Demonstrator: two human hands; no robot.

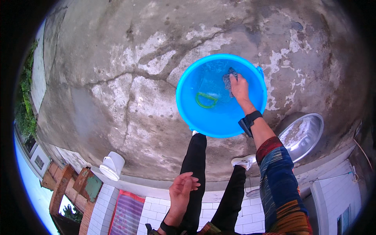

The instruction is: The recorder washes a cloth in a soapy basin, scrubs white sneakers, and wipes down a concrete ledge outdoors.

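Note:
A blue plastic tub (188, 119) stands on the concrete in front of me, with what looks like shallow water in it. Inside, my right hand (240, 88) grips a crumpled dark grey cloth (227, 80), its fingers pressed over the top. Left of that hand lies a bright green D-shaped handle (197, 101); what it belongs to is hard to make out. My left hand (182, 188) hovers over my left leg, fingers loosely curled and holding nothing.
A metal basin (315, 141) with foamy water sits right of the tub. To the left stands a white bucket (116, 161). Cracked, stained concrete (152, 105) surrounds the tub. Behind my feet, a low step edge (152, 182) borders white tiles (155, 210) and a striped mat (126, 214).

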